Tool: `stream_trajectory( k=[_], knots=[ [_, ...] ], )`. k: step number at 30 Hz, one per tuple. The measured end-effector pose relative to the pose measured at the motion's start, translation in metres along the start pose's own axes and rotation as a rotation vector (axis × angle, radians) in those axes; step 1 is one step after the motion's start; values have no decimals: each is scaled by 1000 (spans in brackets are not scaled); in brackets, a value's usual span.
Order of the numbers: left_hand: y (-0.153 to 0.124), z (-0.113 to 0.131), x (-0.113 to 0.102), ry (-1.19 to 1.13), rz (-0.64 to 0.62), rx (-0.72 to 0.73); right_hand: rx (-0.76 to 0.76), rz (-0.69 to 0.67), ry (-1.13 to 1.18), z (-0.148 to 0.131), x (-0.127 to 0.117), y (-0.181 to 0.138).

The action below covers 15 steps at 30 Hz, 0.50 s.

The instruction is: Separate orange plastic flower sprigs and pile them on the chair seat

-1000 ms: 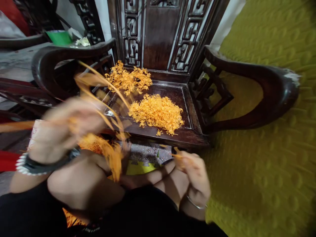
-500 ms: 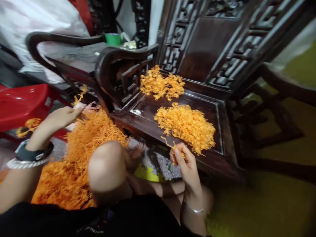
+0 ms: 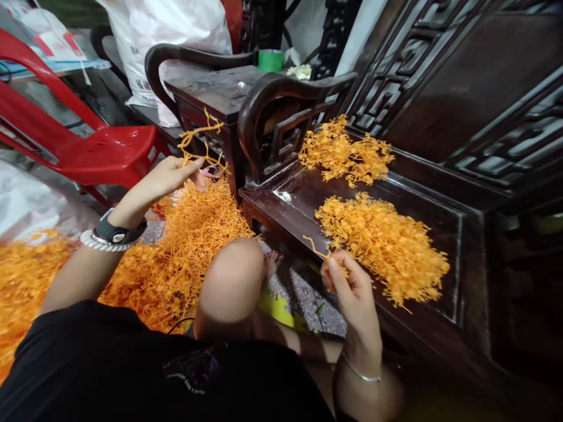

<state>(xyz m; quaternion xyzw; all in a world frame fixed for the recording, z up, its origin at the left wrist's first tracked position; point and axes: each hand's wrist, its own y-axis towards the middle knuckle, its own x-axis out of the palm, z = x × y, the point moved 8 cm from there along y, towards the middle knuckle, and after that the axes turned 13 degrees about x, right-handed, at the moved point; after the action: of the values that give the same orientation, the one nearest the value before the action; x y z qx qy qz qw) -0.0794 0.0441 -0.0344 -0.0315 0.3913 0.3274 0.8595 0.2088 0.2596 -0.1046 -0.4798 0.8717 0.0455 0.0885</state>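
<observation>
In the head view, the left hand (image 3: 169,176) is lifted above the big heap of orange strands (image 3: 185,246) on the floor, fingers pinched together on a few tangled strands (image 3: 200,143) that stick up above the thumb. Half a second ago this hand was lower, right down at the top of the heap; now it has come up with the strands in its grip. The wrist carries a dark watch (image 3: 116,231) and a white bead bracelet (image 3: 101,245).

The right hand (image 3: 349,287) sits at the front edge of the dark wooden chair seat (image 3: 290,199), fingers closed on a small bunch of strands (image 3: 319,249), just beside the nearer orange pile (image 3: 382,243) on the seat. It holds much the same place as before. A second pile (image 3: 345,149) lies farther back by the chair's carved back.

The camera has swung left since the earlier picture, so the red plastic chair (image 3: 94,155) and the white sack (image 3: 171,29) now show more fully.
</observation>
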Motion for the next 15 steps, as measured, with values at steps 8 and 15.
stream_trajectory(
  k=[8, 15],
  knots=[
    [2, 145, 107, -281, -410, 430, -277, -117, -245, -62, 33, -16],
    [-43, 195, 173, -502, -897, 539, -434, -73, -350, -72, 14, -47]
  ],
)
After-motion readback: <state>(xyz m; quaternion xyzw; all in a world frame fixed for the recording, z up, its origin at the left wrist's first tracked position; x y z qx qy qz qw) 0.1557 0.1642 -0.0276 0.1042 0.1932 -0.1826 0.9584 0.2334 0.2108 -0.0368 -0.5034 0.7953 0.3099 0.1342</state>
